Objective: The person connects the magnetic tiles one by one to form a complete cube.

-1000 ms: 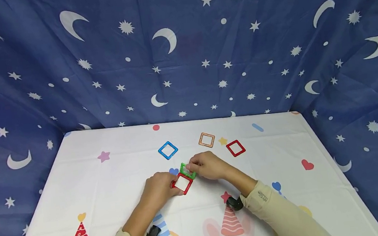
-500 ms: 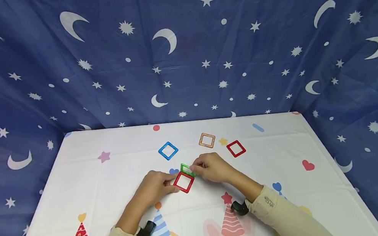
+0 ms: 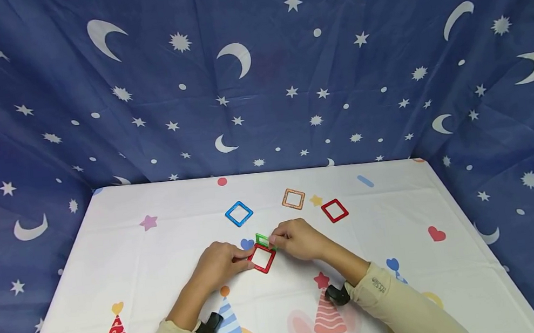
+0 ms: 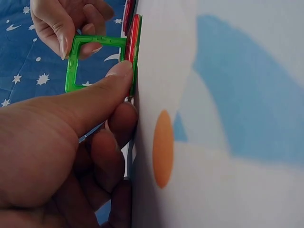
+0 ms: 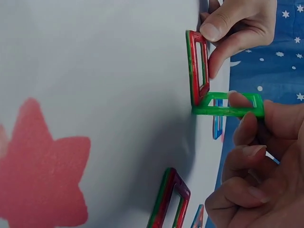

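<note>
In the head view a red square magnetic tile (image 3: pixel 271 262) with an open middle lies on the tablecloth, a green layer showing along its underside in the wrist views. My left hand (image 3: pixel 221 266) pinches its left corner between thumb and fingers. At its far edge a green square magnetic tile (image 5: pixel 223 111) stands up, almost at a right angle to it, their edges meeting. My right hand (image 3: pixel 299 239) pinches the upper part of this green tile between thumb and finger, covering some of it in the head view.
Behind the hands lie a blue square tile (image 3: pixel 232 220), an orange one (image 3: pixel 292 207) and a second red one (image 3: pixel 328 215). The white tablecloth (image 3: pixel 192 196) carries printed party figures. A dark blue curtain (image 3: pixel 258 80) with moons and stars rises behind and at both sides.
The green tile has tipped up from a flatter slant to nearly upright. My left hand has shifted its grip on the red tile, showing more of its frame; the tile has moved slightly right.
</note>
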Demonstrator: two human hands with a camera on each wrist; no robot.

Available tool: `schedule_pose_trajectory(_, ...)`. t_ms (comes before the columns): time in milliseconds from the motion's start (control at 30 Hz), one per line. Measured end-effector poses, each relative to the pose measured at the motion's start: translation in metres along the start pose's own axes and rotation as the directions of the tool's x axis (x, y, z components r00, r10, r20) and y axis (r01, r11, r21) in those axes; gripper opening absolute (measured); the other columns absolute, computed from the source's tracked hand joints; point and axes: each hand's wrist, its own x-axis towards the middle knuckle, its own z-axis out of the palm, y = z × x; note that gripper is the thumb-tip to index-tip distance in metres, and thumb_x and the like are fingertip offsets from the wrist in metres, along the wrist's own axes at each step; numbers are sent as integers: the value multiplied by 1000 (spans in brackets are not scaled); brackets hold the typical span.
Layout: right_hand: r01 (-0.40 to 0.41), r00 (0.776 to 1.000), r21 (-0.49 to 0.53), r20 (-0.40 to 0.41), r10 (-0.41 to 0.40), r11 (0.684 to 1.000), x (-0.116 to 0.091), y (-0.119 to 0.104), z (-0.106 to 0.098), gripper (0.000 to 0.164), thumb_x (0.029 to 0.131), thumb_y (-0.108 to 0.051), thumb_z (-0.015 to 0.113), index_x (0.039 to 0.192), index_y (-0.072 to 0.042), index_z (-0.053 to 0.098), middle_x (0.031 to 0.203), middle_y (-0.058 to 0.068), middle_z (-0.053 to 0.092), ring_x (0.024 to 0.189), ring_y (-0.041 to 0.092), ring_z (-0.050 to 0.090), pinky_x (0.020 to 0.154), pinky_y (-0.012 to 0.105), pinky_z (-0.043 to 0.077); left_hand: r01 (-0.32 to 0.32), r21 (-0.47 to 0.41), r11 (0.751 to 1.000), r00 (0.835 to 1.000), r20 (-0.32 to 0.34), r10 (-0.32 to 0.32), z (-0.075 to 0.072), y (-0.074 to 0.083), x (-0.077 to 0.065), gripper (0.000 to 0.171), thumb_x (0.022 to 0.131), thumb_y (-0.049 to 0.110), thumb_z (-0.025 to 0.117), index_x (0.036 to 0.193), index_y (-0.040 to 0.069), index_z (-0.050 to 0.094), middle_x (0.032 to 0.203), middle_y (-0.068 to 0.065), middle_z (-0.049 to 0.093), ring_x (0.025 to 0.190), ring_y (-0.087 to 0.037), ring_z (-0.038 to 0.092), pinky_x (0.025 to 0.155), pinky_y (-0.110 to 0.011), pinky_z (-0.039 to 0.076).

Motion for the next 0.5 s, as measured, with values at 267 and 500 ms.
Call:
schedule_pose_trajectory(267, -16, 1000, -7, 9, 16, 1000, 0, 1, -2, 27, 104, -21, 59, 90, -13, 79, 86, -3, 69, 73, 11, 51, 68, 27, 41, 11, 3, 1000, 1000, -6, -11, 0, 3, 1, 31, 80, 33, 87, 109, 26, 81, 105, -2, 79, 80, -11, 65, 66, -26, 41)
schedule_pose_trajectory(500, 21, 999, -49, 33, -20, 999, 3, 2, -4, 27, 105, -22, 57, 91, -13, 79, 92, -2, 71, 79, 11, 53, 74, 30, 44, 15, -9, 1000, 1000, -5, -15, -1, 3, 0, 30, 80, 32, 87, 109, 25, 81, 104, -3, 79, 78, -9, 63, 65, -25, 41)
